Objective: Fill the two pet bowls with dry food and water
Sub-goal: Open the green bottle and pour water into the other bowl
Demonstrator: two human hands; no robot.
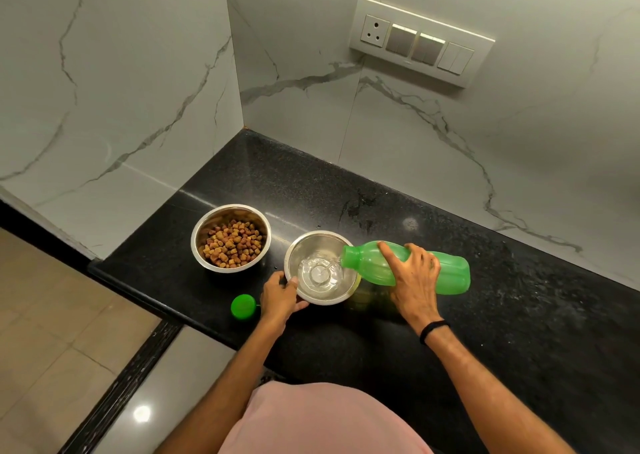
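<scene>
Two round steel bowls: the kibble-filled bowl [231, 238] sits done beyond the left hand [281, 296], which grips the rim of the shallow-watered bowl [320, 268]. Right hand [414, 277] clasps the tipped green plastic bottle [407, 266], pouring; its green cap [243, 305] lies left of the left hand, and most of the water looks left to go.

Person in pink top [322, 419]; forearms bare; thin black band [433, 330] on the right wrist.

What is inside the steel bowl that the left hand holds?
Clear water, still shallow, runs from the green bottle into the bowl. Its shiny bottom shows through; nothing is hidden.
</scene>
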